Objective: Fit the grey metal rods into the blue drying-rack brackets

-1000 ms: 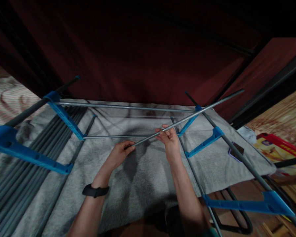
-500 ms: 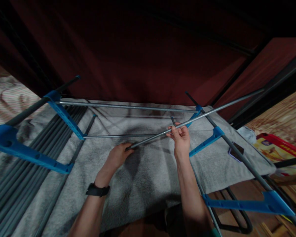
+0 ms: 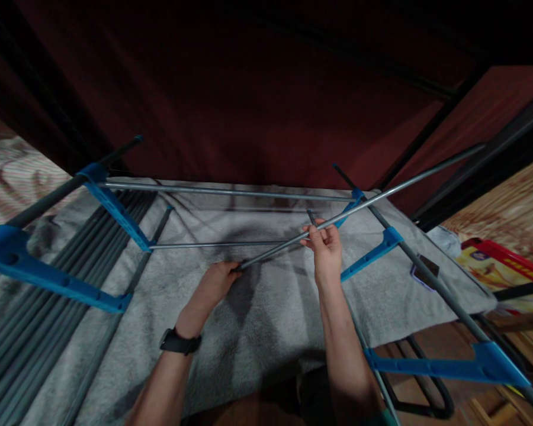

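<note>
A long grey metal tube (image 3: pixel 395 188) runs slantwise across the middle, its far end up at the right. My left hand (image 3: pixel 215 283), with a dark watch on the wrist, is closed round the tube's near lower end. Farther along, my right hand (image 3: pixel 324 245) pinches the same tube between thumb and fingers. Below and around it stands a frame of grey tubes joined by blue plastic brackets, one bracket (image 3: pixel 118 207) at the left and another (image 3: pixel 373 255) just right of my right hand. Two thinner crossbars, the upper one (image 3: pixel 231 192) and the lower one (image 3: pixel 217 244), join both sides.
Several loose grey tubes (image 3: pixel 48 307) lie side by side at the left on a grey blanket (image 3: pixel 266 331). A phone (image 3: pixel 425 271) rests on the blanket at the right. Beyond it is a red and yellow package (image 3: pixel 497 263). A dark red panel (image 3: pixel 249 106) rises behind.
The tube has shifted slightly to the right and its far end is a little higher. My left hand has moved right with its near end; my right hand stays nearly in place.
</note>
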The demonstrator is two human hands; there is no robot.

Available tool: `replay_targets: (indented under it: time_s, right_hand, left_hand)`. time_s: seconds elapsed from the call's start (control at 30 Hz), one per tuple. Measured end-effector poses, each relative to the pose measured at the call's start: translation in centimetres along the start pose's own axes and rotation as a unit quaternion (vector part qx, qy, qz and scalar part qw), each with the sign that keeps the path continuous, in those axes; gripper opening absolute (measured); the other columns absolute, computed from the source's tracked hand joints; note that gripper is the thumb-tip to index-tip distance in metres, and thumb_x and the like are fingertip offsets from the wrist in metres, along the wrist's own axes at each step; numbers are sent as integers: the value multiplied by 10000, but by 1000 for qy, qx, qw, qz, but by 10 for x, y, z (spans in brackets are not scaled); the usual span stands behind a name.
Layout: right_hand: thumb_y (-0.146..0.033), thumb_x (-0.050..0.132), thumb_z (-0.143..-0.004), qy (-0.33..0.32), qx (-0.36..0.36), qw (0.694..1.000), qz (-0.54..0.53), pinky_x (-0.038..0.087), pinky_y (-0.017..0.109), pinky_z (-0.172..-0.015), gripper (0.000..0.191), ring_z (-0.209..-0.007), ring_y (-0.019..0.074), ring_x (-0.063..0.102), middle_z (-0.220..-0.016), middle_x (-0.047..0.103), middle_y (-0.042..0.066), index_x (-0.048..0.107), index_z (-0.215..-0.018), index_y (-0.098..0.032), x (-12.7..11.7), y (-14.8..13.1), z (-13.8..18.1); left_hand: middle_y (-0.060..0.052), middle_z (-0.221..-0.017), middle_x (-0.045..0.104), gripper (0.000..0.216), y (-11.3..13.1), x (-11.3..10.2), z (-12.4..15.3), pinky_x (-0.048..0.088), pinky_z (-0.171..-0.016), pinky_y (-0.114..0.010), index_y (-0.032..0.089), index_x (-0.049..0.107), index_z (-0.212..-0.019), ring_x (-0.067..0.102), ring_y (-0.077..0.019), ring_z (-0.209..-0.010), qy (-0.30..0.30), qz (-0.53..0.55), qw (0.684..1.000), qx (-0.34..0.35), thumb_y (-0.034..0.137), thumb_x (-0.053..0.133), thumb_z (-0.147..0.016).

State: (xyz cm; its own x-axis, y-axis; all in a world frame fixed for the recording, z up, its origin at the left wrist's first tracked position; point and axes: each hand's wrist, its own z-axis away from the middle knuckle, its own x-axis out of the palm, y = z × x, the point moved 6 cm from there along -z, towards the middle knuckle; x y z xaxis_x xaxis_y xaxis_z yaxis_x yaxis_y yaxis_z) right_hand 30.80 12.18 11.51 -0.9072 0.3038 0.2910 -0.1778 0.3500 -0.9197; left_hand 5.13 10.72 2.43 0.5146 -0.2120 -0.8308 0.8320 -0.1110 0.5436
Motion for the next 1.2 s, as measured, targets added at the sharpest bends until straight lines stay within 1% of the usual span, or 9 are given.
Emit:
replay_targets:
  time_s: [0.1,0.23,0.43,0.6,0.73,0.9,0.97,1.13,1.2]
  right_hand:
    - [-440,769,-742,-34,17,999,1,571,267,-648,408,-844,167,697,-863,713,-5,568,-1042,-251,11,6,5]
    - [-421,756,-746,-79,39,996,-1,562,288,-659,411,-787,166,691,-886,731,4,562,-1070,-261,28,18,16]
    - [-417,704,-795,-140,65,988,12,581,311,-721,356,-877,184,703,-903,732,13,570,-1089,-266,49,31,34]
    - [-404,692,-807,-140,68,988,17,596,307,-705,335,-895,187,707,-863,708,-2,569,-1088,-269,49,35,35]
    - [-403,698,-799,-137,70,988,19,596,299,-687,335,-886,184,705,-858,704,-3,572,-1076,-263,48,39,34]
    - [-402,701,-795,-145,84,986,21,601,302,-688,348,-879,184,702,-859,706,-8,568,-1084,-260,51,44,38]
    - [-411,707,-792,-150,88,984,24,603,302,-688,350,-865,182,702,-846,701,-14,571,-1079,-260,53,45,40]
    - [-419,707,-796,-161,88,983,30,604,291,-674,340,-841,173,702,-837,698,-24,576,-1068,-264,56,45,43]
    - [-418,705,-799,-167,89,981,31,606,293,-678,336,-837,172,704,-827,700,-27,576,-1069,-266,56,46,44]
  left_hand:
    - [-98,-837,723,199,2,3,-1,424,-735,-317,191,722,-881,656,-235,-809,-3,21,1000,3,219,526,-866]
    - [-90,-795,721,214,5,6,-1,433,-726,-340,211,715,-862,656,-248,-770,5,88,996,31,243,503,-856]
    - [-89,-817,731,233,4,4,-2,435,-713,-347,212,719,-926,654,-257,-762,28,149,988,34,287,519,-832]
    - [-85,-774,697,207,1,2,-3,416,-704,-346,219,699,-854,634,-250,-733,33,113,993,21,295,507,-837]
    - [-65,-701,657,168,3,4,-2,401,-691,-341,227,670,-777,616,-241,-702,10,92,996,16,277,519,-828]
    - [-50,-694,656,151,11,2,1,398,-672,-332,228,657,-765,610,-228,-692,27,120,992,27,299,541,-830]
    - [-38,-693,658,162,15,1,1,405,-668,-329,229,669,-786,609,-226,-699,34,144,988,36,330,551,-833]
    - [-16,-818,697,278,27,1,-1,439,-710,-318,211,693,-1031,612,-203,-743,57,243,965,74,365,593,-822]
    - [-21,-862,708,315,30,1,-2,454,-731,-316,206,687,-1070,617,-199,-772,68,281,954,81,377,602,-820]
